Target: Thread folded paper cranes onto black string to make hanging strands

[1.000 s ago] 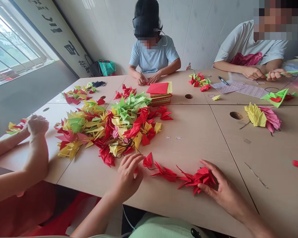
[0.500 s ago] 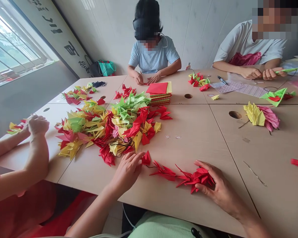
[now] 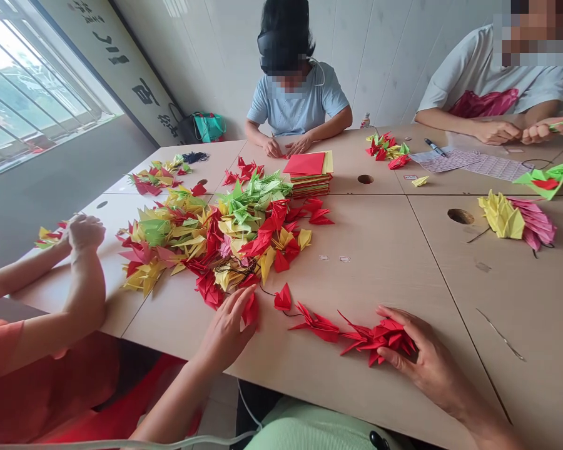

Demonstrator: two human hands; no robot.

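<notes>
A string of folded red paper cranes (image 3: 316, 324) lies on the table in front of me, joined by dark thread. My right hand (image 3: 420, 350) cups its bunched right end, thumb on the near side and fingers on the far side. To the left, my left hand (image 3: 228, 328) is open, thumb and fingers apart, beside a red folded paper piece (image 3: 250, 310) partly hidden by it; I cannot tell whether they touch. A single red crane (image 3: 283, 297) sits on the thread between my hands. Beyond my left hand spreads a big heap of red, yellow and green cranes (image 3: 182, 231).
A stack of coloured paper squares (image 3: 309, 175) stands behind the heap. At right lie a needle (image 3: 501, 335), a yellow and pink crane bundle (image 3: 502, 215) and a table hole (image 3: 460, 216). Co-workers sit opposite; another person's clasped hands (image 3: 85, 232) rest at left.
My left hand has drawn left and toward me, away from the single red crane, uncovering thread and a red piece. My right hand stays on the bunch. The view has shifted slightly.
</notes>
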